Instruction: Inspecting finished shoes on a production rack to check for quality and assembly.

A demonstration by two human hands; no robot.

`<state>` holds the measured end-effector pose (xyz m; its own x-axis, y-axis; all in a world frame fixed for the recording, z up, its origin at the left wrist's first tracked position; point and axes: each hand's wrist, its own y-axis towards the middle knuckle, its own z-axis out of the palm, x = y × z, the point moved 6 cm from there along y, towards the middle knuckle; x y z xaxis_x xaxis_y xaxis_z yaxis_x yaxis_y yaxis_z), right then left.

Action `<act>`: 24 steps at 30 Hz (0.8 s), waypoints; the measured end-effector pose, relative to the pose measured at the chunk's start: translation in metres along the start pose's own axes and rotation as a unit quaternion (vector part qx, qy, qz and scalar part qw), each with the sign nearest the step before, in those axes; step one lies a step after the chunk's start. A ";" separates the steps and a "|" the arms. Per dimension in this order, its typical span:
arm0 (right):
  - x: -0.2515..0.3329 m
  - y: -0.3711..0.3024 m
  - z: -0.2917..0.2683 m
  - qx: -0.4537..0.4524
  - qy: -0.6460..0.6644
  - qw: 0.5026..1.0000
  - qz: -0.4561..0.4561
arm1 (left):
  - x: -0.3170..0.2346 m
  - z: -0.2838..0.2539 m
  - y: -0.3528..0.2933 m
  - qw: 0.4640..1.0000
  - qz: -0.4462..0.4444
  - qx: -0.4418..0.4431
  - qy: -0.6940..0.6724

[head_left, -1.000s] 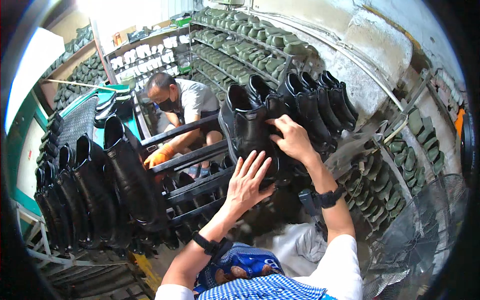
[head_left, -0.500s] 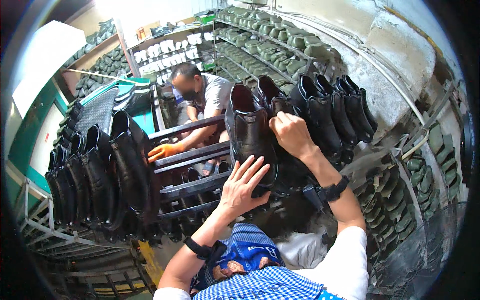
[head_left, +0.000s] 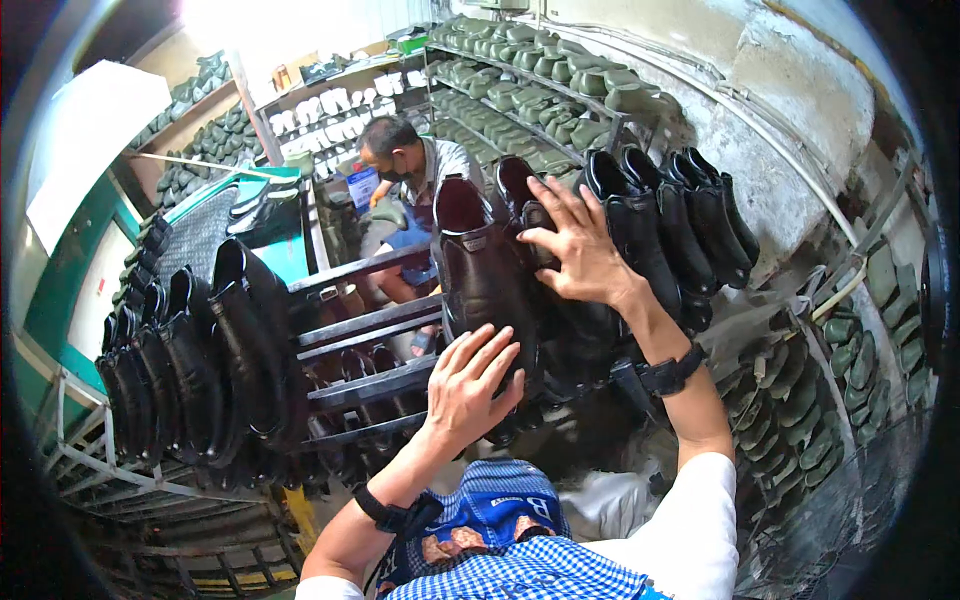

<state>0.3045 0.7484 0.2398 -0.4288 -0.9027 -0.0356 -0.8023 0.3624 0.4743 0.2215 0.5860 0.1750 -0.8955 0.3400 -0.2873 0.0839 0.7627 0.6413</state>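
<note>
A black slip-on shoe [head_left: 478, 270] stands on the rack in front of me, its opening upward and its toe toward me. My left hand [head_left: 468, 385] lies over its toe with fingers stretched out. Just to the right is another black shoe [head_left: 518, 190], partly hidden by my right hand [head_left: 580, 245]. That hand is spread at the shoe's upper edge, thumb and fingers apart, gripping nothing that I can see. More black shoes [head_left: 640, 235] stand in a row farther right.
A dark metal rack [head_left: 370, 325] holds further black shoes [head_left: 245, 340] at left. Beyond it, a co-worker [head_left: 410, 170] bends over with an orange-gloved hand. Shelves of green shoe lasts [head_left: 540, 60] line the back; more lasts [head_left: 790, 420] stand at right.
My right hand has gone from closed fingers at the second shoe to spread ones. My left hand stays at the toe. The co-worker's gloved hand has left the rack and drawn back.
</note>
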 end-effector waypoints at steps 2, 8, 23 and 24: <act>0.002 0.003 0.007 0.018 -0.011 1.000 -0.015 | -0.012 0.003 0.016 0.996 0.081 -0.028 -0.037; -0.003 0.016 0.027 0.068 -0.048 0.997 -0.006 | -0.029 0.045 0.061 0.985 0.149 0.076 -0.052; -0.040 0.040 0.030 -0.195 0.117 0.971 0.075 | -0.022 0.054 0.059 0.983 0.079 0.168 -0.013; -0.045 0.033 0.012 -0.285 0.107 0.952 0.035 | -0.022 0.054 0.059 0.982 0.081 0.168 -0.020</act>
<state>0.2922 0.8034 0.2462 -0.3292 -0.9299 0.1643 -0.3935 0.2932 0.8713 0.2700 0.6531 0.1805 -0.8417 0.4874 -0.2325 0.3688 0.8334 0.4117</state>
